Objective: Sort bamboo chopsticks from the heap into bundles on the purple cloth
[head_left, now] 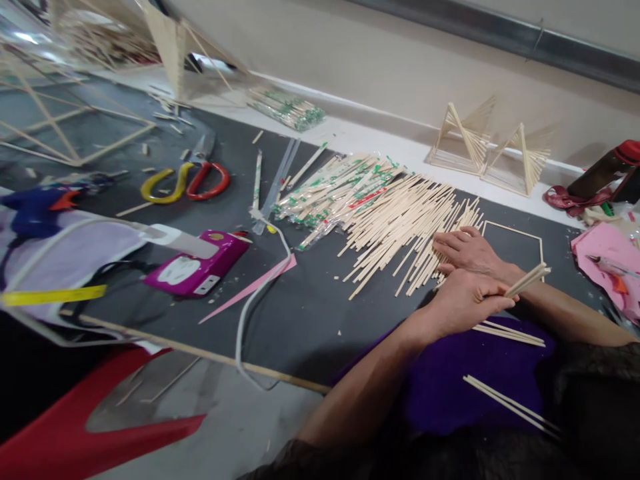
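My left hand (467, 297) is closed round a small bundle of thin wooden chopsticks (527, 280), whose ends stick out to the right. Just beyond it, my right hand (467, 250) lies on the right end of a heap of loose chopsticks (400, 223), fingers stretched out to the left. The left wrist and hand cross in front of the right forearm. Several more chopsticks (510, 333) lie on purple cloth (440, 380) over my lap, below the hands. A square frame of glued sticks (515, 230) lies flat behind the right wrist.
Wrapped chopsticks (340, 190) adjoin the heap. Left are scissors (203, 160), a purple power strip (197, 263) with a white cable (245, 313) over the table edge, and a blue glue gun (37, 207). Two twisted stick models (460, 143) stand by the wall; a dark bottle (607, 173) is far right.
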`<state>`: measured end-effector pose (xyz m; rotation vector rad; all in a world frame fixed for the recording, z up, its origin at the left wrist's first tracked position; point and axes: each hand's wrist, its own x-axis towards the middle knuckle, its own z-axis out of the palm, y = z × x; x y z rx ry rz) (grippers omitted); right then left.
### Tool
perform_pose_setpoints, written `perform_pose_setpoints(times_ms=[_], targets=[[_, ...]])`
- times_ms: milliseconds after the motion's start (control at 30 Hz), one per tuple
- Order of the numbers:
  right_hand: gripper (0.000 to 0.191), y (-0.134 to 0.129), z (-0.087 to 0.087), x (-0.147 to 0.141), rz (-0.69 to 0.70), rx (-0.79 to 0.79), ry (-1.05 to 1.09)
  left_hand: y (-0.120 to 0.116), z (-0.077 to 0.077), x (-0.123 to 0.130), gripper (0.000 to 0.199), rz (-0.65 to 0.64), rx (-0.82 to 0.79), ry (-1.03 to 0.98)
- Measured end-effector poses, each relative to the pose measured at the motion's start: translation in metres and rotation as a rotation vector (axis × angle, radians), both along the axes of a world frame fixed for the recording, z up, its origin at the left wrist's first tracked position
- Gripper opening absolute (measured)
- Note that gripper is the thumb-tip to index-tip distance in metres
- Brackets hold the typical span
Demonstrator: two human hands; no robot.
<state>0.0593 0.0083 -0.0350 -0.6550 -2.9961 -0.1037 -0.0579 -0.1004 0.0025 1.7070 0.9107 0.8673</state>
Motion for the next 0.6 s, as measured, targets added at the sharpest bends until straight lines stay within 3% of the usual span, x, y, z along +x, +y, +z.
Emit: perform_pose_setpoints(times_ms=[167,400,600], targets=[[0.042,0.002,0.002,0.002,-0.007,0.032,0.022,-0.002,0.002,0.0,0.025,-0.01,-0.034,0.001],[0.051,0.019,-0.007,-0.015,-0.001,0.09,0.084,-0.001,0.002,0.0,0.023,0.019,-0.004,-0.001],[0.045,0.016,-0.007,-0.005,0.016,0.096,0.064,-0.002,0.002,-0.001,0.025,0.002,-0.013,0.005]])
